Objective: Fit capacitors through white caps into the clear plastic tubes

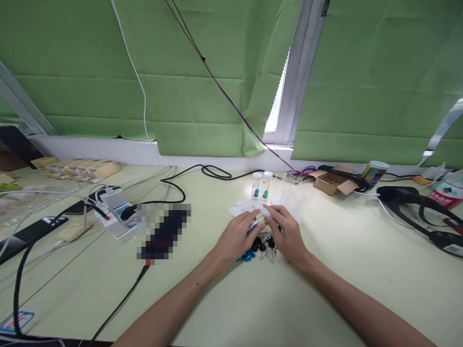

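Forearms (pixel 191 294), bare, two: over tabletop's (pixel 361 270) near edge. Left hand (pixel 236 235): grasping clear vial (pixel 256 223), above mid-tabletop, long axis apparently slanting up rightward to white cap (pixel 265 211). Right hand (pixel 288 236): fingers pinching cap, nearer that end. Beyond, toward far edge: two upright capped vials (pixel 256 187).

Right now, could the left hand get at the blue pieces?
Probably yes: the blue pieces lie close to the left hand, nothing covering their near side, though its grip seems taken up by the vial and might need freeing first.
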Tool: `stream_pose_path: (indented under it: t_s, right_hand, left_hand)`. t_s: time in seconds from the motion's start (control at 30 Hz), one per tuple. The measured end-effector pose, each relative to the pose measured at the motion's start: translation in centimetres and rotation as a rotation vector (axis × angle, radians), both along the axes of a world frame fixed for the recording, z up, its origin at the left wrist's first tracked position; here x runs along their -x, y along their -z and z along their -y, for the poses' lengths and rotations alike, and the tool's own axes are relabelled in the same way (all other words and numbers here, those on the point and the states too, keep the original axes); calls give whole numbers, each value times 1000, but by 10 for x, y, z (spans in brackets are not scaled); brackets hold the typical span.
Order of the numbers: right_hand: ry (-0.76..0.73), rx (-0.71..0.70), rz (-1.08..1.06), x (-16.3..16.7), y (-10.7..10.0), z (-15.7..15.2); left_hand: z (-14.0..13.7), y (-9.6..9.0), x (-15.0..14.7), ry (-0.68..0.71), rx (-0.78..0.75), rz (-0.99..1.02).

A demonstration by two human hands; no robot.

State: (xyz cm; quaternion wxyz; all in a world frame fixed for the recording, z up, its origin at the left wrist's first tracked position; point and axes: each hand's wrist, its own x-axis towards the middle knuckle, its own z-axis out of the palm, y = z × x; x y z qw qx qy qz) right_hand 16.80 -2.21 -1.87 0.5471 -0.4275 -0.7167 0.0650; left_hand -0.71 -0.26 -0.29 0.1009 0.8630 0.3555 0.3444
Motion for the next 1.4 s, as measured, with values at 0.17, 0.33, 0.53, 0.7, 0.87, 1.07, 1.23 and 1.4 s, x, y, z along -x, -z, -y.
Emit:
stream_pose_path:
  t_s: [0.17,0.33,0.53,0.7,0.87,1.07,1.23,1.4]
  right_hand:
    - [-6,16,-18,2,-2,2]
    - [-8,21,-49,3,-2,2]
    - [-27,29,-72,4,-2,3]
    - [-22,26,-82,5,-2,4]
    - [-11,43,-79,5,0,3]
    - [-9,26,-60,4,0,1]
    - [-52,24,-31,3,-2,1]
    - [-50,46,1,0,-1,0]
  left_hand:
    - [0,1,0,4,-30,11]
    - [1,1,0,10,-69,-1]
    - [2,0,-1,10,-100,-2]
    - [2,1,-1,2,-135,8]
    - [2,3,-1,-1,-157,21]
    - [0,4,-1,-9,-168,47]
    - [-2,4,1,-7,-133,69]
    - [-3,4,3,-5,-91,66]
